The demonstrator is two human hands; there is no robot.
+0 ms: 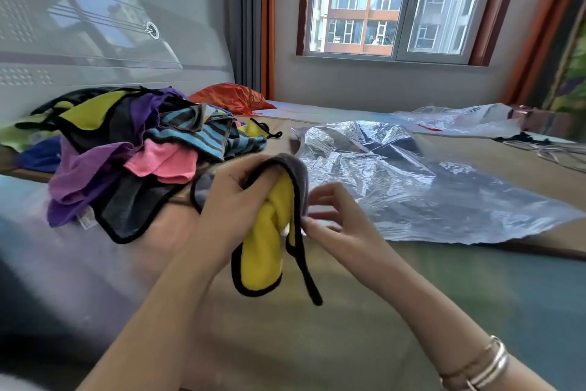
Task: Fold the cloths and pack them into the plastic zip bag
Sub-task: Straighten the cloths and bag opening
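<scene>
Yellow cloth point(266, 251) — bunched in left hand point(233, 197), right hand point(329, 216) pinching its edge.

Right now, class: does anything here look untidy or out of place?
Yes. The cloths lie in a tangled, unfolded heap, left of the crumpled plastic zip bag, which lies flat.

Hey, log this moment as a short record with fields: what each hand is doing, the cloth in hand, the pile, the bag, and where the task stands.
left hand: left hand grips the bunched top of the yellow and grey cloth
right hand: right hand pinches the cloth's black-trimmed edge
cloth in hand: held up, hanging, not yet folded
pile: unfolded cloth pile to the left
bag: plastic zip bag lies flat to the right; no cloth visible in it
task stage: first fold not yet done
</scene>
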